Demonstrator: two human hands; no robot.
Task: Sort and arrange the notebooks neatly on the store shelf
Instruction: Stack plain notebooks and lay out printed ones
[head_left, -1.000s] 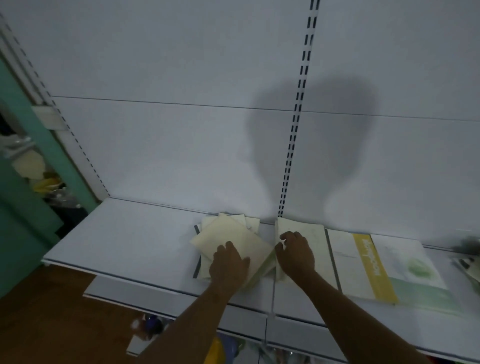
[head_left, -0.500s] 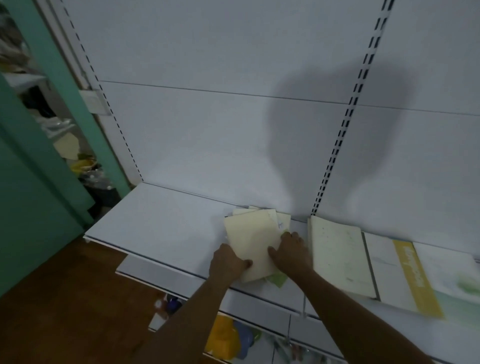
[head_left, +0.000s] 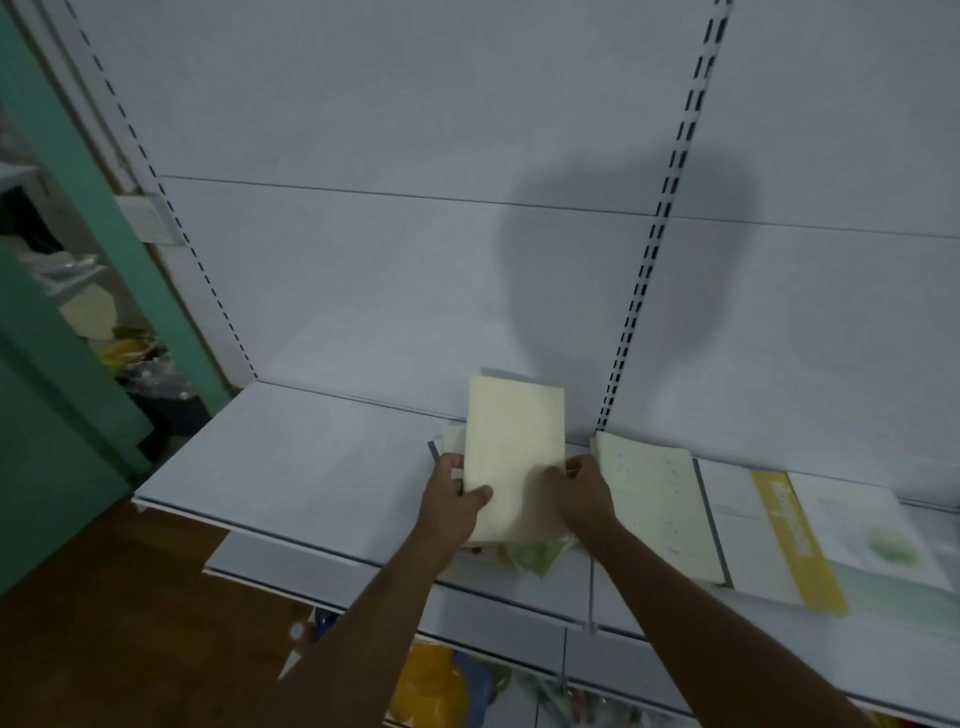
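Observation:
A stack of cream notebooks (head_left: 511, 447) is tilted up off the white shelf (head_left: 291, 467), its far end raised. My left hand (head_left: 453, 503) grips its left edge with the thumb on the top cover. My right hand (head_left: 581, 491) holds its right edge. Under the stack lie a few more notebooks, one with a green corner (head_left: 540, 557) sticking out toward me. To the right, a pale speckled notebook (head_left: 660, 504) lies flat beside a larger white book with a yellow band (head_left: 795, 540).
The white back panel carries slotted uprights (head_left: 652, 249). A lower shelf (head_left: 498, 618) juts out below, with yellow and blue items (head_left: 441, 686) beneath it. A green wall and cluttered doorway (head_left: 78, 312) stand at the left, above a brown floor.
Both hands have gathered the skewed cream notebooks into a squared stack and lifted its far end off the shelf. The view has shifted left and nearer.

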